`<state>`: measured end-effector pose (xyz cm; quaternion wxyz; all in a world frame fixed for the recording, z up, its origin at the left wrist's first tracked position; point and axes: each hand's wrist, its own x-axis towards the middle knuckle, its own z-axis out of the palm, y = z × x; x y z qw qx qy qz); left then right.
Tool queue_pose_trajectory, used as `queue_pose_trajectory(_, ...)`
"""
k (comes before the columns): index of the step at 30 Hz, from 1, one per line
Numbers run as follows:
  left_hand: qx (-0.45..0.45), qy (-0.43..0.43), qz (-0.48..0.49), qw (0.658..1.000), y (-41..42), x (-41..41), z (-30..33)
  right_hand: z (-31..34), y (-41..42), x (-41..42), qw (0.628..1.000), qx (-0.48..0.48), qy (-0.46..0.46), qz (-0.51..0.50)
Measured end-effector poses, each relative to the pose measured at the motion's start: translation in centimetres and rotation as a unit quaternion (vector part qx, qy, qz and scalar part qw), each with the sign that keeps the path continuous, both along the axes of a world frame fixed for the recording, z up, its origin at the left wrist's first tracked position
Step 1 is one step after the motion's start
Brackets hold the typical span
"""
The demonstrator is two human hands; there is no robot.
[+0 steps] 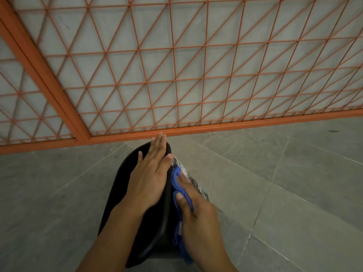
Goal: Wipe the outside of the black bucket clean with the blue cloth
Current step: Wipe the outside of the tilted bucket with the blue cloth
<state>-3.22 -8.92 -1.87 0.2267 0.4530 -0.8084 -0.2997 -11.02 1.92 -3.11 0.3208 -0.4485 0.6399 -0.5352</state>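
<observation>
The black bucket (125,185) stands on the grey floor at the bottom centre, seen from above. My left hand (151,173) lies flat across its top with straight fingers reaching the far rim. My right hand (196,218) presses the blue cloth (177,183) against the bucket's right outer side, thumb and fingers curled over the cloth. That side of the bucket (190,176) looks dusty and speckled grey-white. Part of the cloth hangs down below my right hand.
An orange metal grille gate (176,75) with a thick frame stands just beyond the bucket, its bottom rail (216,127) close to my left fingertips. Grey floor tiles (294,173) spread left and right.
</observation>
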Motion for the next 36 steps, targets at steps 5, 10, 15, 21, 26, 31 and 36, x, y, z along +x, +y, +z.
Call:
queue_pose_trajectory(5, 0.009, 0.035, 0.04, 0.999, -0.6, 0.9, -0.2, -1.0, -2.0, -0.4, 1.0, 0.011, 0.022, 0.003)
queue_pose_trajectory(10, 0.001, 0.054, 0.026, 0.998, -0.4, 1.3, -0.5, -0.1, 0.0, 1.0, 0.999, -0.017, 0.021, 0.03)
queue_pose_trajectory(15, -0.004, 0.036, 0.016, 0.999, -0.5, 0.9, -0.6, -1.7, -1.3, -0.6, 1.0, 0.008, 0.002, -0.004)
queue_pose_trajectory(21, 0.007, 0.049, 0.02, 0.999, -0.8, 1.1, -0.7, -1.8, -0.6, 0.0, 0.999, -0.026, 0.025, 0.03)
queue_pose_trajectory(26, 0.002, 0.049, 0.034, 0.998, -0.5, 1.0, -0.6, -3.0, 0.0, -0.6, 0.999, 0.023, -0.024, -0.002)
queue_pose_trajectory(31, 0.008, 0.064, 0.048, 0.997, -0.9, 1.1, -0.8, -3.0, -0.1, -0.9, 1.0, 0.016, 0.008, 0.016)
queue_pose_trajectory(36, 0.005, 0.065, 0.032, 0.997, -0.8, 1.0, -0.8, -3.4, 1.3, -0.3, 0.999, 0.037, 0.004, 0.009)
